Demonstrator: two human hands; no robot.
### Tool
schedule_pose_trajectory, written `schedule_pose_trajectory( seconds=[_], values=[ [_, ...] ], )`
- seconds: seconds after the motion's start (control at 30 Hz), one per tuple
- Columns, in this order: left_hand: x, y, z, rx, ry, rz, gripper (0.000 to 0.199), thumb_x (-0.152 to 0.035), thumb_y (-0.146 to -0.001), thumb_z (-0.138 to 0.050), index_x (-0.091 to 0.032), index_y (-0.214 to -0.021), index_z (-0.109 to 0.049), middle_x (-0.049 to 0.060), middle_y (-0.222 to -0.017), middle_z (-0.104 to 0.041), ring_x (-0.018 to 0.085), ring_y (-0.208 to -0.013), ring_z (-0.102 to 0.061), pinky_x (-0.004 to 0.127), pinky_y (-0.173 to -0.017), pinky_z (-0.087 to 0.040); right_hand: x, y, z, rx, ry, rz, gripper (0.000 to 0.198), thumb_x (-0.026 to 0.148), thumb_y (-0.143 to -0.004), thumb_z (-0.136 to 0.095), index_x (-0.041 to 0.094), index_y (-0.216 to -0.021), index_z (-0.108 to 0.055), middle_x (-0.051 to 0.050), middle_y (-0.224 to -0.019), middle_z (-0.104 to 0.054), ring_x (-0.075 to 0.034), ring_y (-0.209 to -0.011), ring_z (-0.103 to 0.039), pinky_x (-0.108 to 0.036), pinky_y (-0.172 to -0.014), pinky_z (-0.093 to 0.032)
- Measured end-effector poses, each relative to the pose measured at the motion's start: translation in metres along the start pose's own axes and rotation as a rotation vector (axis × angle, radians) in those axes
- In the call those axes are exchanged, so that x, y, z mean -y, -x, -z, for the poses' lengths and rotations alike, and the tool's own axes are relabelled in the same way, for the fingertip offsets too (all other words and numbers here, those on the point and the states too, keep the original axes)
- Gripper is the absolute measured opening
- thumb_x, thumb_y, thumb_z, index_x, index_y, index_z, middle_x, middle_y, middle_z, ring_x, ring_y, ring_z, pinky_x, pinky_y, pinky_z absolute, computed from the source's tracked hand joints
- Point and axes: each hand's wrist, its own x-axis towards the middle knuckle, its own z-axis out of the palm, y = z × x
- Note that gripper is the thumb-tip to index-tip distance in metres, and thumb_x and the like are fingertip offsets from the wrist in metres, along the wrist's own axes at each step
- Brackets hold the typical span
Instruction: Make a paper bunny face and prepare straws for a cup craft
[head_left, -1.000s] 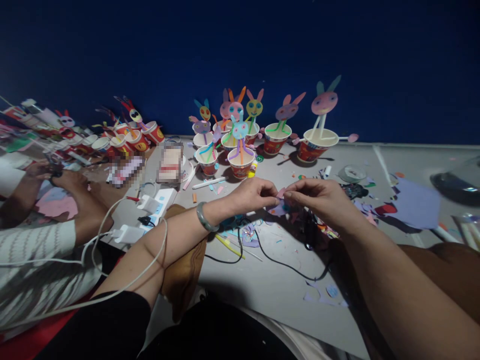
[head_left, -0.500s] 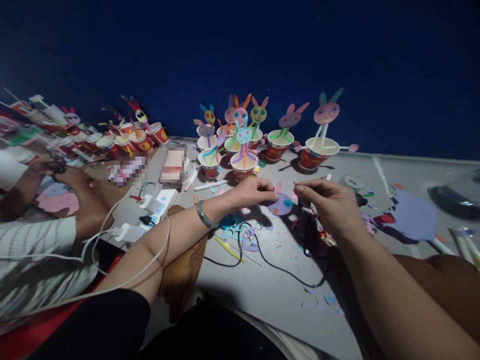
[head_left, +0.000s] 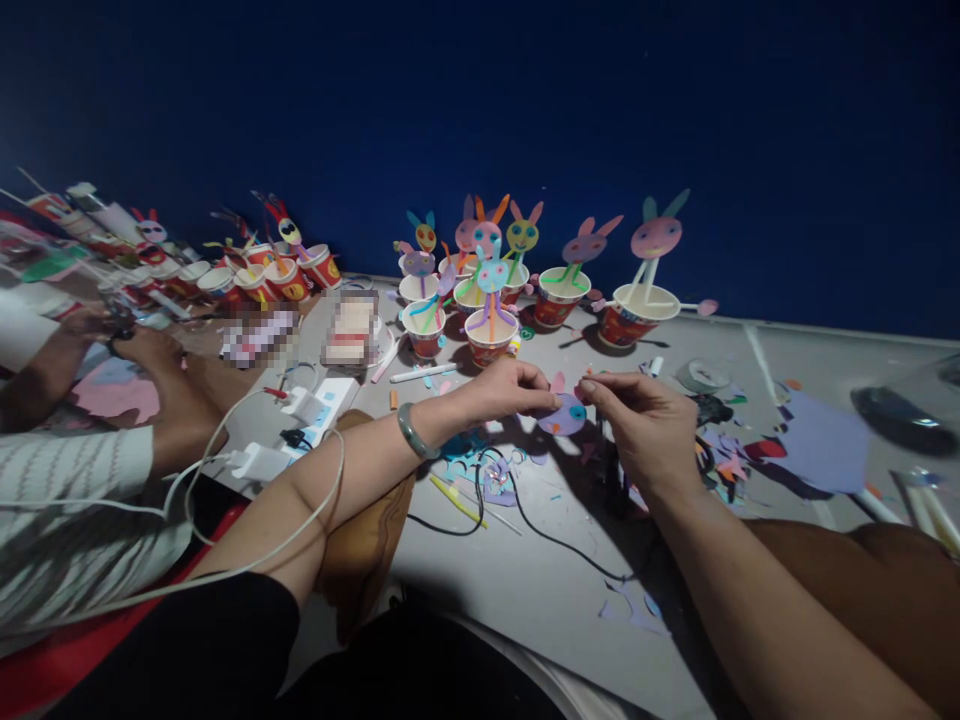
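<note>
My left hand (head_left: 517, 388) is closed in a pinch on a purple paper rabbit face (head_left: 561, 415). The face shows a pink ear at the top, a blue eye on the right and a small orange piece lower down. At its upper right edge, my right hand (head_left: 637, 415) pinches thumb and forefinger together. A tiny orange-pink bit shows at those fingertips, too small to name. Behind my hands stand several paper cups with rabbit figures, the closest a red cup (head_left: 491, 338) with a light blue rabbit head (head_left: 492, 277).
Paper scraps (head_left: 727, 460) and a tape roll (head_left: 703, 375) lie right, near a purple paper sheet (head_left: 825, 440). A black cord (head_left: 570, 545) crosses the table. White cables run over my left forearm from a power strip (head_left: 330, 410). A co-worker's hands (head_left: 161, 370) are at left.
My right hand has moved left, bringing its fingertips to the edge of the purple rabbit face. My left hand keeps its pinch on the face. The view has shifted slightly.
</note>
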Motion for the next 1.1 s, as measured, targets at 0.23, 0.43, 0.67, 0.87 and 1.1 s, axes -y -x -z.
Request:
schedule_pose_trajectory(
  seconds=[0.23, 0.43, 0.67, 0.87, 1.1],
  values=[
    [-0.007, 0.002, -0.003, -0.038, -0.010, 0.042, 0.024, -0.025, -0.072, -0.075, -0.014, -0.061, -0.057, -0.004, -0.057, -0.055, 0.006, -0.055, -0.048, 0.023, -0.058, -0.036, 0.001, 0.001, 0.001, 0.011, -0.018, 0.025, 0.013, 0.033, -0.074, -0.083, 0.023, -0.080, -0.078, -0.003, -0.076, -0.076, -0.020, -0.072, -0.073, -0.035, -0.074, -0.062],
    [-0.003, 0.000, -0.002, -0.031, 0.005, 0.022, 0.022, -0.023, -0.074, -0.073, -0.014, -0.061, -0.057, -0.003, -0.057, -0.056, 0.005, -0.055, -0.048, 0.023, -0.058, -0.035, -0.004, 0.001, 0.001, 0.004, -0.013, 0.025, 0.019, 0.033, -0.070, -0.086, 0.023, -0.084, -0.078, -0.004, -0.085, -0.078, -0.020, -0.079, -0.074, -0.035, -0.076, -0.062],
    [0.000, -0.002, -0.001, -0.033, 0.038, 0.025, 0.023, -0.025, -0.073, -0.075, -0.014, -0.063, -0.058, -0.003, -0.058, -0.058, 0.006, -0.056, -0.049, 0.023, -0.057, -0.034, -0.009, 0.001, 0.001, 0.021, -0.042, 0.022, 0.028, 0.033, -0.065, -0.090, 0.024, -0.087, -0.076, -0.003, -0.088, -0.077, -0.020, -0.079, -0.072, -0.035, -0.075, -0.061],
    [0.001, -0.002, -0.001, -0.010, 0.082, 0.025, 0.029, -0.030, -0.071, -0.080, -0.013, -0.064, -0.057, -0.003, -0.059, -0.057, 0.005, -0.056, -0.049, 0.023, -0.058, -0.035, -0.004, 0.002, -0.001, -0.004, -0.051, 0.034, 0.033, 0.031, -0.062, -0.091, 0.024, -0.089, -0.073, -0.003, -0.085, -0.075, -0.019, -0.075, -0.070, -0.035, -0.073, -0.061],
    [0.006, -0.004, 0.000, -0.001, 0.075, -0.055, 0.038, -0.044, -0.069, -0.081, -0.014, -0.069, -0.059, -0.004, -0.062, -0.055, 0.006, -0.059, -0.048, 0.024, -0.060, -0.035, 0.003, 0.004, -0.004, 0.020, -0.136, 0.008, 0.059, 0.028, -0.058, -0.093, 0.026, -0.108, -0.062, 0.000, -0.085, -0.071, -0.020, -0.081, -0.072, -0.035, -0.078, -0.060]
  ],
)
